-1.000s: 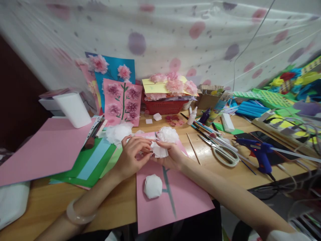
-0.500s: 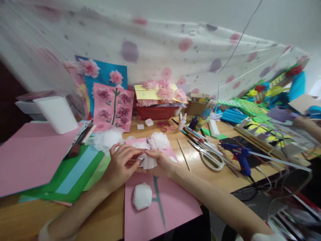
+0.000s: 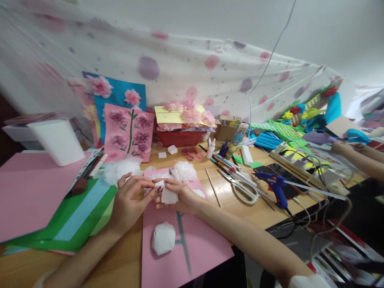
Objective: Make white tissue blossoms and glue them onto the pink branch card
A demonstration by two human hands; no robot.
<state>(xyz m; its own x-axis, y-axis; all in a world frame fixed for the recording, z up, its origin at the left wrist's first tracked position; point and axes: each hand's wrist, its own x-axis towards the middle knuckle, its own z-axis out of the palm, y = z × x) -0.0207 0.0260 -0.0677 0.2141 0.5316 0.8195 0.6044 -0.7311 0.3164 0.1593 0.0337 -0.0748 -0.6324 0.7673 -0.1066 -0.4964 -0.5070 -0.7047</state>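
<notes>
Paper, pink, lies beneath the right forearm, whose sweep could drag it askew. Above its upper part, the left hand and right hand grasp thin white tissue between fingertips; an uneven pull could tear it.

Red basket at my twelve o'clock, white container at ten, power strip at two, spotted sheet behind basket.
</notes>
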